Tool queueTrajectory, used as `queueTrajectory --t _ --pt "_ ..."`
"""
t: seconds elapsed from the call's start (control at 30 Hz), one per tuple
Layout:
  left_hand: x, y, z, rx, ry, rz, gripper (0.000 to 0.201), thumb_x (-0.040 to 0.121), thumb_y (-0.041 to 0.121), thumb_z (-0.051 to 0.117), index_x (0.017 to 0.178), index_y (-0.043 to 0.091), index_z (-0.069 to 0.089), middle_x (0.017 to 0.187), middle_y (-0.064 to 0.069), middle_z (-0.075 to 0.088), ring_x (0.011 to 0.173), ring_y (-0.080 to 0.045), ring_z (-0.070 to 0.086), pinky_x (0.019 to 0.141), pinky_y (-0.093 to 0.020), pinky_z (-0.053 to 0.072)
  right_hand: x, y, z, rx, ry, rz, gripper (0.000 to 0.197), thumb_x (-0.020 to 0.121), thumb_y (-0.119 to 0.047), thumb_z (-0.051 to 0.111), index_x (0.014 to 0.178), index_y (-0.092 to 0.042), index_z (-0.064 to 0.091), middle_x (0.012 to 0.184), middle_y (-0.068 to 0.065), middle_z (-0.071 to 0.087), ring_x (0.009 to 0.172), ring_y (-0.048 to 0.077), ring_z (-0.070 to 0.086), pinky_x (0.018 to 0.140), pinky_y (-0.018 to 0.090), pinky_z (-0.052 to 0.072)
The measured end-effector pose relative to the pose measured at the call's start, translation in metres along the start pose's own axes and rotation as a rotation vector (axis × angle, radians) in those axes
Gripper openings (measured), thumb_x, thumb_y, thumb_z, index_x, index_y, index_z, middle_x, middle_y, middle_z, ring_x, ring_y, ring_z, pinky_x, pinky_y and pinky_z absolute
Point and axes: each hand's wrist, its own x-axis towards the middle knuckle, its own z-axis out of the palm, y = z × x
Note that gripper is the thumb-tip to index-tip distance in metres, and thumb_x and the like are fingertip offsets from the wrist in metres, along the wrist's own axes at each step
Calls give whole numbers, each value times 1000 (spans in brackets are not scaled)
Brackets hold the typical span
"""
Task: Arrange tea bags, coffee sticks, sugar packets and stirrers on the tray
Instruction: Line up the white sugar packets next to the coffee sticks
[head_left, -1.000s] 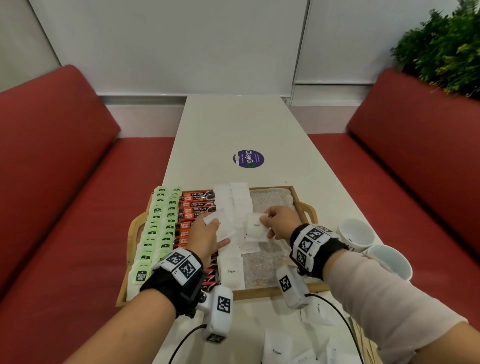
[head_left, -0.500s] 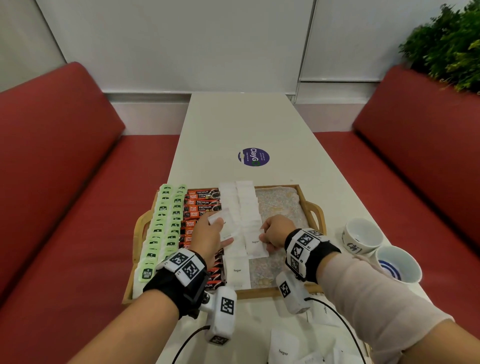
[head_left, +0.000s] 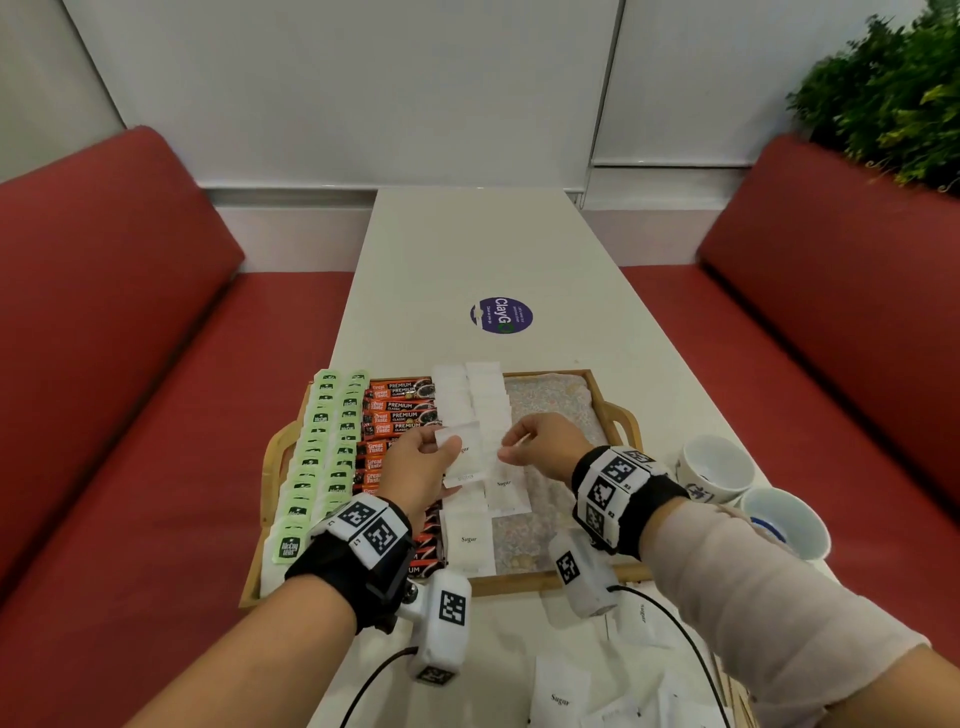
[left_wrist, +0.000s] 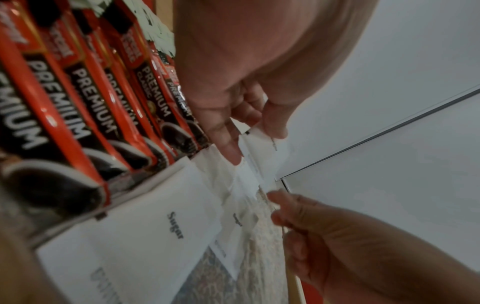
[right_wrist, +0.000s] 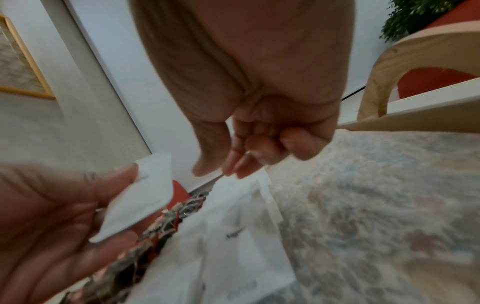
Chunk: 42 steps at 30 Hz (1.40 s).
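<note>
A wooden tray (head_left: 605, 410) holds two columns of green tea bags (head_left: 322, 457), a column of orange coffee sticks (head_left: 400, 410) and two columns of white sugar packets (head_left: 470, 400). My left hand (head_left: 447, 452) hovers over the coffee sticks and pinches a small stack of sugar packets (head_left: 467, 447) between thumb and fingers; the same stack (left_wrist: 262, 156) shows in the left wrist view. My right hand (head_left: 511, 449) hangs just right of that stack with curled fingers (right_wrist: 259, 148) and holds nothing. Below it a sugar packet (head_left: 506, 493) lies on the tray.
Two white cups (head_left: 717, 467) (head_left: 784, 519) stand right of the tray. Loose sugar packets (head_left: 561, 696) lie on the white table near its front edge. A purple sticker (head_left: 501, 315) marks the far table. Red benches flank both sides.
My right hand laid its sugar packet on the right sugar column, let go and rose a little. My left hand kept its stack and barely moved.
</note>
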Motion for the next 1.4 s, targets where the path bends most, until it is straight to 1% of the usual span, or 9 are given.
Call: queueTrajectory --t 0.1,0.17,0.23,0.33,0.5,0.67,0.83,1.07,1.4 --pt "-5 2 4 35 -20 14 12 92 9 59 104 11 57 107 -15 66 96 -28 66 85 -48 55 -10 -9 -2 103 -95 -73 17 83 -21 72 95 -10 68 70 -6 60 54 6 46 51 16 39" --pt "-8 3 6 46 -41 22 18 91 9 60 109 7 56 108 -16 67 96 -30 67 86 -49 54 -13 -10 -2 64 -117 -90 10 84 -21 71 84 -11 67 68 -5 62 51 7 45 51 17 39" --pt "-11 3 8 63 -60 29 20 91 9 61 110 6 57 108 -16 68 93 -28 68 82 -46 56 -14 -6 -3 53 -109 -94 19 85 -20 70 68 -16 61 62 -6 60 50 8 45 50 18 38" --pt "-14 2 9 73 -78 27 21 89 10 63 108 7 57 108 -17 67 94 -28 67 79 -42 56 -16 0 -4 52 -109 -70 25 86 -20 69 63 -19 58 58 -7 56 50 8 44 51 19 38" --pt "-16 -2 12 111 -50 59 25 87 15 66 109 14 54 101 -1 59 93 -14 58 80 -37 53 -16 12 -8 26 -71 6 27 89 -18 64 64 -17 56 71 1 61 50 11 42 50 19 37" --pt "-15 -2 11 108 -8 60 22 94 17 57 115 12 54 102 1 56 93 -13 54 74 -30 52 -12 23 -8 -144 -111 119 36 92 -17 60 58 -14 49 70 2 57 52 10 42 53 21 37" --pt "-14 0 9 96 8 62 19 96 15 52 115 13 54 104 2 54 93 -14 53 74 -29 50 -7 27 1 -250 -139 196 27 89 -21 62 66 -23 47 69 -5 51 58 7 48 57 19 43" --pt "-9 -2 7 84 22 66 14 96 13 52 110 14 55 98 3 54 88 -13 53 77 -33 50 3 21 14 -338 -134 230 18 84 -27 68 82 -10 63 102 11 71 97 26 66 91 34 52" --pt "-18 -5 6 111 12 95 13 95 11 54 108 14 55 93 3 55 86 -12 53 73 -30 49 -4 18 13 -281 -64 245 37 79 -32 73 101 -3 68 100 12 71 89 26 67 87 38 55"
